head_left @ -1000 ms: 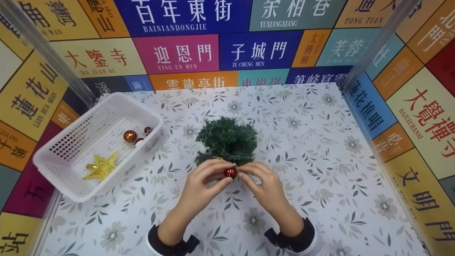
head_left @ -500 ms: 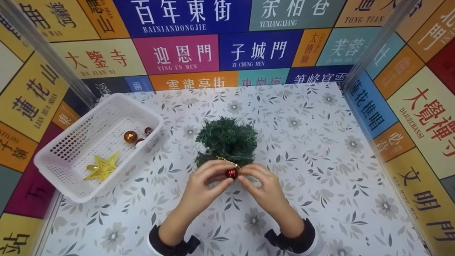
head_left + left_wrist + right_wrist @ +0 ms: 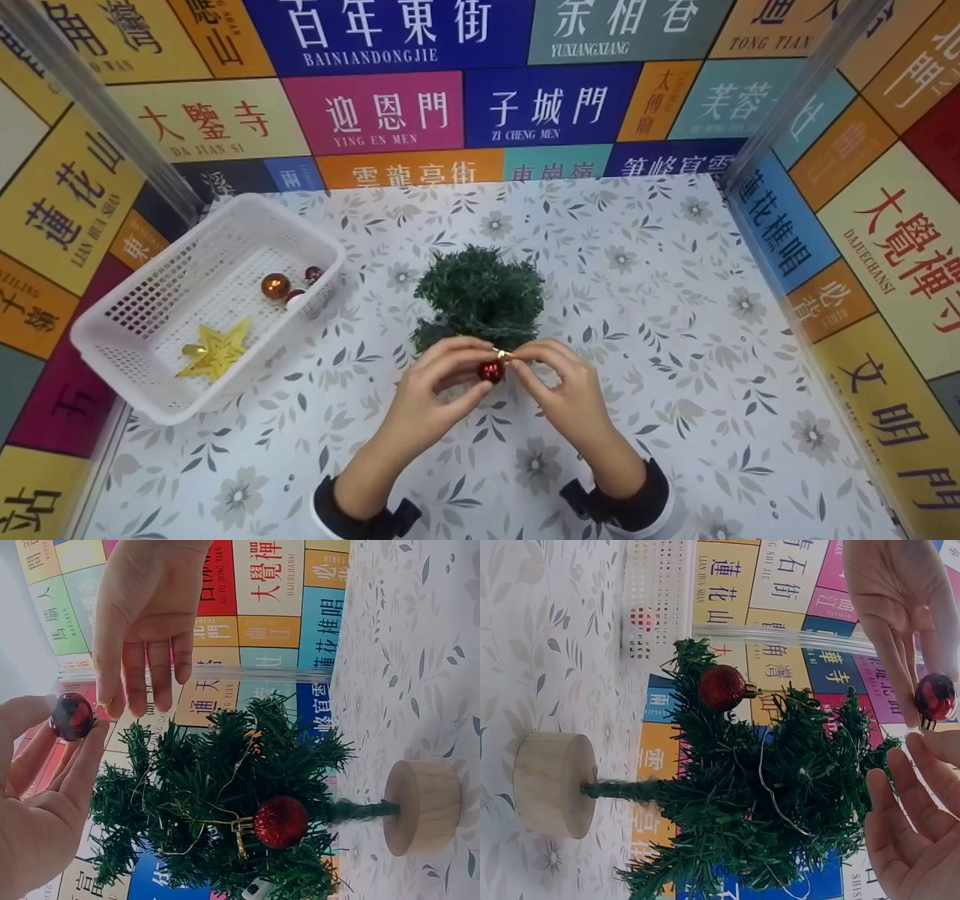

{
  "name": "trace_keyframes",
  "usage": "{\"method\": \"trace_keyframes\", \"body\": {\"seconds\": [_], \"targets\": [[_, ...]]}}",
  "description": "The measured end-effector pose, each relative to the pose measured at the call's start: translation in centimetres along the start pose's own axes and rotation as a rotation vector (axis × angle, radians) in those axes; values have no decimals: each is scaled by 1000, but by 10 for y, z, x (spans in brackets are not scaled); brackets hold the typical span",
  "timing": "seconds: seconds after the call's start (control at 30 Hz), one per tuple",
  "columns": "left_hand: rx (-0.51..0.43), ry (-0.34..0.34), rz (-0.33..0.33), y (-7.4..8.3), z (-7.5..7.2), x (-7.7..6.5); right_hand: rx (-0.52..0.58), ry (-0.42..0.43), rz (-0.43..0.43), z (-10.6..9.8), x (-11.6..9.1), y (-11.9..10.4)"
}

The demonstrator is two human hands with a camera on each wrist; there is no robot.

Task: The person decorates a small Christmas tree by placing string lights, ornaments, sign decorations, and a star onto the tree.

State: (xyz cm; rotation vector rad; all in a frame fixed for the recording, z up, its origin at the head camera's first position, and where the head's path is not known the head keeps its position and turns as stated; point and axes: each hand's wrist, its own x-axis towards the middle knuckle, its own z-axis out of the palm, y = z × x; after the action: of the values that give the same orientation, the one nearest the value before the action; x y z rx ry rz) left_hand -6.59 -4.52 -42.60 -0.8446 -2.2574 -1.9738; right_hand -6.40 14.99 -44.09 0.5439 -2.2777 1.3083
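A shiny red Christmas ball point(image 3: 490, 371) is held between the thumb and fingers of my left hand point(image 3: 431, 386). My right hand point(image 3: 566, 382) pinches the gold string point(image 3: 502, 353) at the ball's top. Just beyond both hands stands a small green artificial Christmas tree point(image 3: 480, 289) on a round wooden base point(image 3: 424, 808). In the left wrist view, a glittery red ball point(image 3: 281, 822) hangs on the tree by a gold string, and a thin wire point(image 3: 217, 802) winds through the branches.
At the left, a white perforated basket point(image 3: 112, 315) contains a gold star point(image 3: 216, 351), an orange-brown ball point(image 3: 275, 286) and smaller dark red balls point(image 3: 312, 274). A flower-patterned cloth point(image 3: 622, 262) covers the table. Colourful sign-printed panels point(image 3: 390, 112) surround its back and sides.
The red ball has shifted slightly down and right as its gold string came into view. My right fingertips have moved from beside the ball to the string. Tree and basket stay put.
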Motion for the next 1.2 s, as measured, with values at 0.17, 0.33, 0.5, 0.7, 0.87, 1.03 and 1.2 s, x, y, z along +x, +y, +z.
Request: {"method": "trace_keyframes", "body": {"seconds": [0.17,0.33,0.5,0.7,0.87,1.03,1.2], "targets": [[5,-31,-12,-4,1,-2,-20,21,-28,-2,3,1],[9,-45,-16,-6,1,-1,-31,25,-43,-3,5,0],[11,-66,-41,-6,2,-1,-30,6,-70,-2,6,-1],[108,-26,-107,-6,6,1,-53,-23,-142,0,5,0],[202,25,-107,-7,12,2,-68,-29,-194,1,4,0],[261,65,-86,-13,16,1,-77,-32,-209,1,4,0],[293,88,-38,-20,19,1,-67,-41,-204,1,3,0]]}}
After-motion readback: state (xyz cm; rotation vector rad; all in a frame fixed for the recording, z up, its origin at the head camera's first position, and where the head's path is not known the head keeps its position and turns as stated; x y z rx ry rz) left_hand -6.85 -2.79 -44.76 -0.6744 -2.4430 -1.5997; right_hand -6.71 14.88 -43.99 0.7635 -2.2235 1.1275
